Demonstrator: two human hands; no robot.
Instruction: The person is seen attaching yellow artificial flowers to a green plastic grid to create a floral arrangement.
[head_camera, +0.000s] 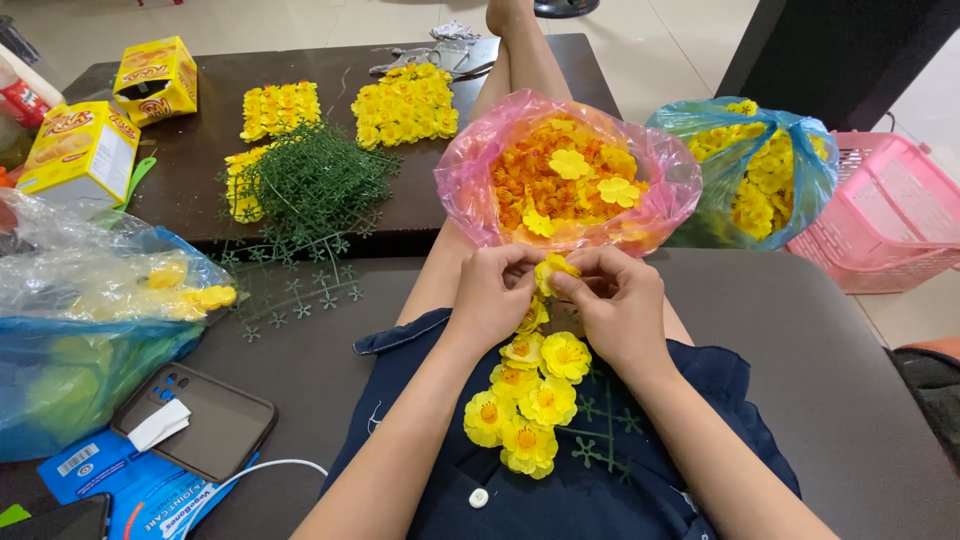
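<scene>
Yellow fabric flower (556, 268), pinched between both hands above the lap, sits just under the pink bag (470, 190) of orange and yellow blossoms. At the far left lie two yellow cartons (85, 150) on the dark table (190, 180), a clear and blue plastic bag (90, 330) with more yellow flowers in it, and a phone (195, 420) with a white cable. Further in, a heap of green plastic stems (310, 185) rests beside laid-out rows of yellow flowers (405, 105). The left hand (490, 300) is closed, thumb and fingertips gripping the flower's left edge; the right hand (620, 310) is likewise closed, pinching its right side. Below them a finished flower sprig (530, 400) lies on the dark blue garment. The blossom looks light, soft and easily creased, so it seems best held at its centre or base rather than by a petal. At the right stand a blue bag (800, 160) of yellow flowers and a pink basket (890, 220).
</scene>
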